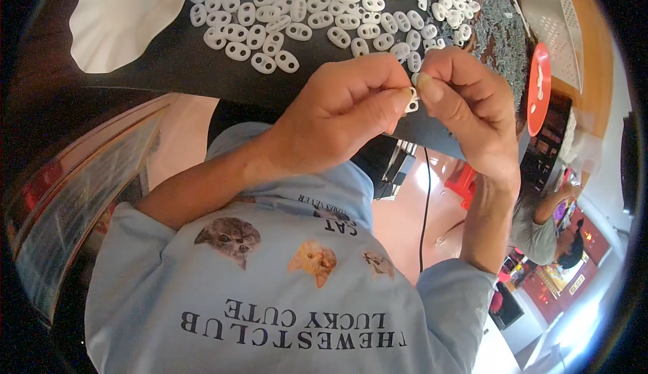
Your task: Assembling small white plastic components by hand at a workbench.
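- Your left hand (344,114) and right hand (459,104) meet at the near edge of the black work surface (182,63), fingertips touching.
- Left hand: fingers curled, thumb and forefinger pinched on a small white oval part (411,102). The part sits between the two thumbs, just off the table's edge, over your lap.
- Right hand: thumb and forefinger closed at the top of the same part. Whether they grip a second, smaller piece there cannot be told; it is hidden by the fingertips.
- Step in hand, as judged: fitting or working something at the white part, held in the air and not rested on the surface.
- The next move likely calls for fine fingertip alignment and a steady pinch; a slip would drop the part over the edge.
- Stock: a spread of white oval parts (304,9) lies on the surface just beyond your knuckles; a heap of small grey pieces (499,36) lies to the right of it.
- Right boundary: a perforated metal scoop (550,9) and a red disc (538,90) stand close beside your right hand. Room there is tight.
- Left side: bare black surface, with a white scalloped dish (121,16) well apart. Move that way if you need room.
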{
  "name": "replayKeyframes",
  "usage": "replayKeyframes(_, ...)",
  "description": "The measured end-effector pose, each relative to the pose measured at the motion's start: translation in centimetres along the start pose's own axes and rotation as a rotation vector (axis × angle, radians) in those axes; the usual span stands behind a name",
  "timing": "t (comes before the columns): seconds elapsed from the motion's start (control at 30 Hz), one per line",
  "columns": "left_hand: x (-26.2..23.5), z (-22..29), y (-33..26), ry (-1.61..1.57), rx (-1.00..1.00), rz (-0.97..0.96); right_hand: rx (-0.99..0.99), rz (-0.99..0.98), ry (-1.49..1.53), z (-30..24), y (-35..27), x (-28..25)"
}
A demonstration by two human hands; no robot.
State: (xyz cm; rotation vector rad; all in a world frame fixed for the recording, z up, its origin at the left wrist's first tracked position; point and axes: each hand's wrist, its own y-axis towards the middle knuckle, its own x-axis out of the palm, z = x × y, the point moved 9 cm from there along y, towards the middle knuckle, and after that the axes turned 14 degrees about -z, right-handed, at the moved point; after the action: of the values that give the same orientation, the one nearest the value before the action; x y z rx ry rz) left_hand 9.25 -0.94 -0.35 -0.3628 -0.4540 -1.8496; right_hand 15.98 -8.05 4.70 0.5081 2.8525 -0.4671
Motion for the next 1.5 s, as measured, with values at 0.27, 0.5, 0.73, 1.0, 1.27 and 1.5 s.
replayKeyframes(0.27,-0.4,-0.2,-0.1,-0.084,0.058,0.043,0.002,0.094,-0.018,0.0,-0.2,0.4)
replayKeyframes(0.5,-0.5,-0.2,-0.3,-0.039,0.070,0.078,-0.003,0.197,0.113,1.1,-0.8,1.1)
replayKeyframes(0.73,-0.4,-0.2,-0.2,-0.015,0.072,0.064,-0.046,0.299,0.147,1.6,-1.4,1.3)
replayKeyframes(1.0,-0.4,-0.5,-0.2,0.023,0.003,0.076,-0.034,0.300,-0.008,0.8,-1.8,1.2)
replayKeyframes(1.27,-0.3,-0.3,-0.1,-0.046,0.051,0.049,0.058,0.187,0.100,1.4,-1.8,0.9)
replayKeyframes(1.5,-0.3,-0.4,-0.1,-0.026,0.046,0.061,0.051,0.188,0.052,1.1,-1.4,1.2)
